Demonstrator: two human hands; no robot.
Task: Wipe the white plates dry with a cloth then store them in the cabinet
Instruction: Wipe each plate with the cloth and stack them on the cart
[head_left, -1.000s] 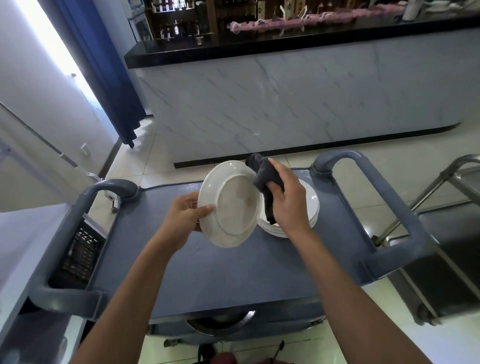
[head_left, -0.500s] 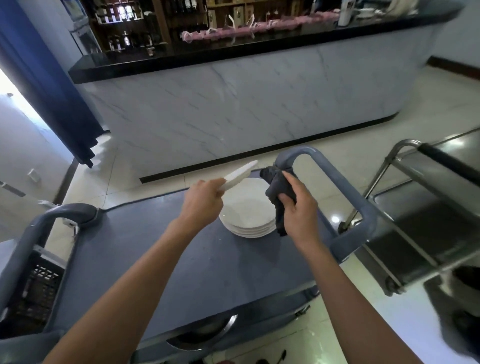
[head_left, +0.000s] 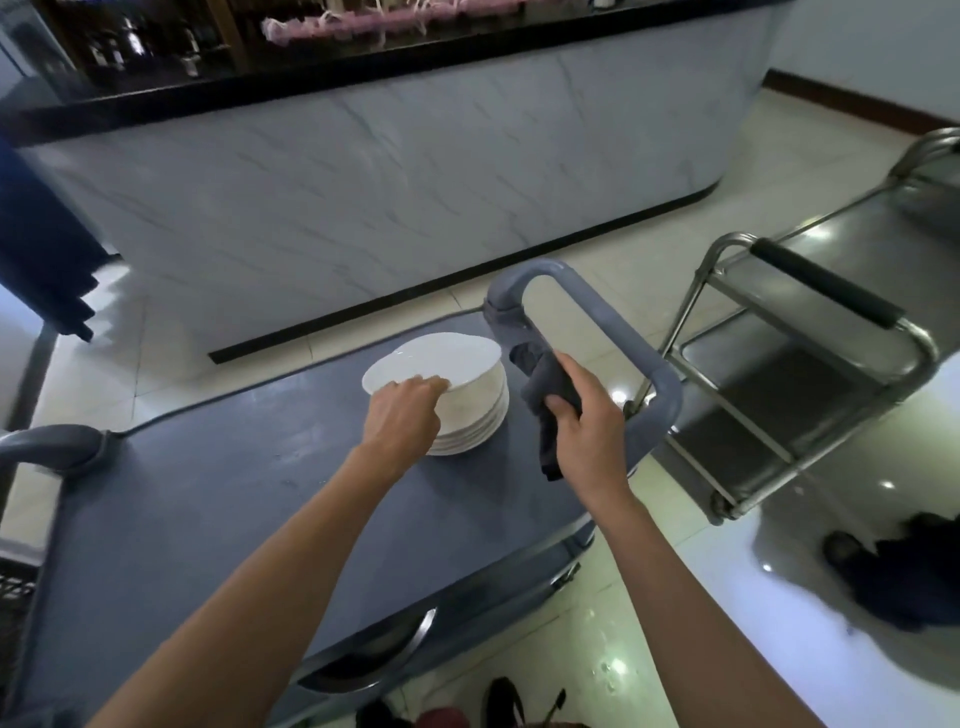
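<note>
Head view, one frame. Stack of round white ceramic plates (head_left: 470, 415) sits right of centre in the frame, on the far right part of the grey-blue plastic cart surface (head_left: 249, 499), just beside the cart's rounded grey handle loop (head_left: 597, 332). Top white plate (head_left: 431, 361) lies slightly askew on the stack, its edge overhanging toward frame left. Left hand (head_left: 402, 421) is at that overhanging near edge; fingers (head_left: 426, 387) curled over the rim and touching it. Whether the thumb is under the rim cannot be told, so a true pinch is unconfirmed. Right hand (head_left: 587, 431), just right of the stack and apart from it, grips a bunched dark grey cloth (head_left: 548, 395), fingers wrapped round it, a tail of cloth hanging below the fist. Judgement: the step in hand is the wiping phase, with one plate at the stack top being set down or taken up; which of the two cannot be told from this frame. No cabinet is in view, so storing has not begun. Next move calls for a firm hold on a single plate rim, lifting it clear of its neighbours without dragging, then bringing the cloth to its face. Steel-tube trolley (head_left: 810, 374) stands at frame right.
</note>
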